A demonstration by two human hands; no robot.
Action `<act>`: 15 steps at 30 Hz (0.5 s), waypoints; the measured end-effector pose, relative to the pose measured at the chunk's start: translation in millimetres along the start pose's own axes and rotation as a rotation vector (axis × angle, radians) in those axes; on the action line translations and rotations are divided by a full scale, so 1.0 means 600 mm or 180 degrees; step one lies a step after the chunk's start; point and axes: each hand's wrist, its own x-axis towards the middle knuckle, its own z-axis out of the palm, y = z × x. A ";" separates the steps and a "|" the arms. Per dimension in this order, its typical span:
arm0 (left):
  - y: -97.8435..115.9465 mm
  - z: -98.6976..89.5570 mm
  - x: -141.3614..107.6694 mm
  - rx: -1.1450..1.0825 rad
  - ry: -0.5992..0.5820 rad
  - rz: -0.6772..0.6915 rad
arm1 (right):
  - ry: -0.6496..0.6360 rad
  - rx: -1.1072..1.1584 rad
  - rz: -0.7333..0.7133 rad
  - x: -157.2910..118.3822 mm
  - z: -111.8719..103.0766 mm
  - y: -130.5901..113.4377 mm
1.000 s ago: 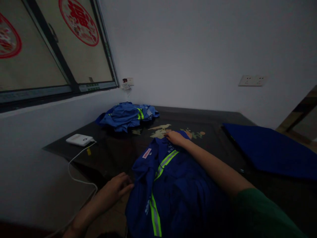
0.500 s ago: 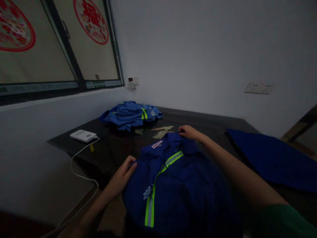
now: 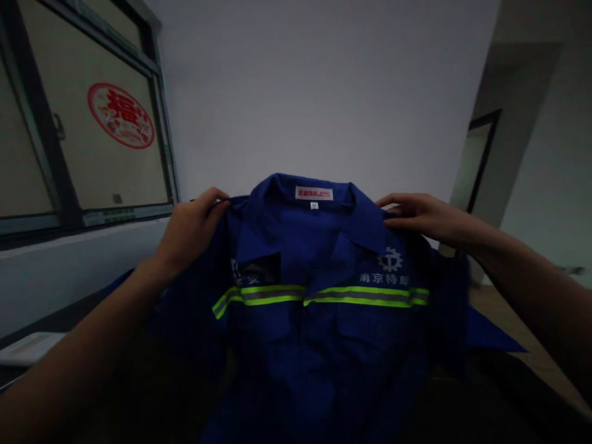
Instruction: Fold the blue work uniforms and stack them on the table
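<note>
While two bare hands hold it up by the shoulders, a blue work shirt (image 3: 300,327) fills the middle of the view and runs down to six o'clock, with its front facing the person. At ten o'clock on the shirt, the left hand (image 3: 193,227) pinches the cloth of one shoulder between thumb and fingers. At two o'clock on the shirt, the right hand (image 3: 419,214) is closed on the other shoulder, just beside the collar (image 3: 259,228). The collar lies open at twelve o'clock, and inside it sits a white label (image 3: 314,193) with red writing and a tiny white tag (image 3: 314,206) under that. A bright yellow-green stripe (image 3: 272,295) with a grey middle goes across the chest. Just above it, toward two o'clock, are a pale wheel picture (image 3: 389,259) and some pale letters (image 3: 383,279). The bottom of the shirt is too dark to see, so I cannot tell if it touches anything. Over at ten o'clock in the view is a window (image 3: 139,176) with a round red sticker (image 3: 121,116). Part of a flat white box (image 3: 32,348) shows at eight o'clock, near the left arm. At four o'clock, a bit of blue cloth (image 3: 493,333) pokes out past the shirt. A plain wall (image 3: 314,92) is behind, at twelve o'clock.
</note>
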 end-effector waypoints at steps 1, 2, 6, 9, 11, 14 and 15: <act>0.008 -0.002 0.032 -0.0015 0.0113 0.0173 | 0.0009 0.0017 0.0054 -0.005 -0.012 -0.014; 0.017 -0.004 0.062 -0.0030 0.0192 0.0312 | -0.0018 0.0011 0.0108 -0.009 -0.021 -0.025; 0.050 -0.021 0.141 0.0114 0.0207 0.0617 | -0.0280 -0.0197 0.0506 -0.024 -0.040 -0.049; 0.062 -0.041 0.172 0.0370 0.0252 0.0812 | -0.0067 -0.0510 0.0724 -0.037 -0.047 -0.061; 0.067 -0.061 0.183 0.0560 0.0343 0.0979 | 0.0399 -0.0810 0.0705 -0.049 -0.048 -0.077; 0.074 -0.103 0.190 0.0867 0.0429 0.1220 | 0.1377 -0.1328 0.0631 -0.070 -0.034 -0.115; 0.076 -0.116 0.191 0.0942 0.0466 0.1284 | 0.1648 -0.1440 0.0617 -0.075 -0.029 -0.128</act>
